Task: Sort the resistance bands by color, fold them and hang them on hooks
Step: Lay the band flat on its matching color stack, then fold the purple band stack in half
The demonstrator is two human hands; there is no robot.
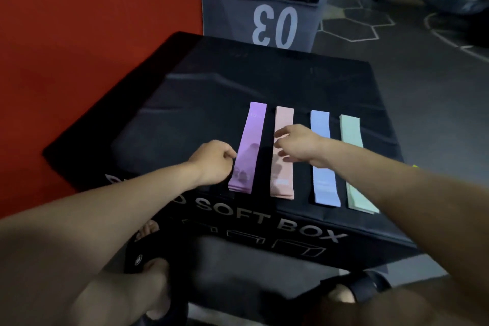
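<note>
Several flat resistance bands lie side by side on top of a black soft box: purple, peach, blue and mint green, left to right. My left hand sits at the purple band's left edge, its fingers curled and touching that edge. Above the peach band, about halfway along it, hovers my right hand with fingers spread and nothing in it. Both forearms reach in from the bottom. No hooks are in view.
A red padded block stands to the left of the box. Beyond it is a grey box marked 03 with items on top. Dark gym floor with hexagon lines lies to the right. My sandalled feet show below the box.
</note>
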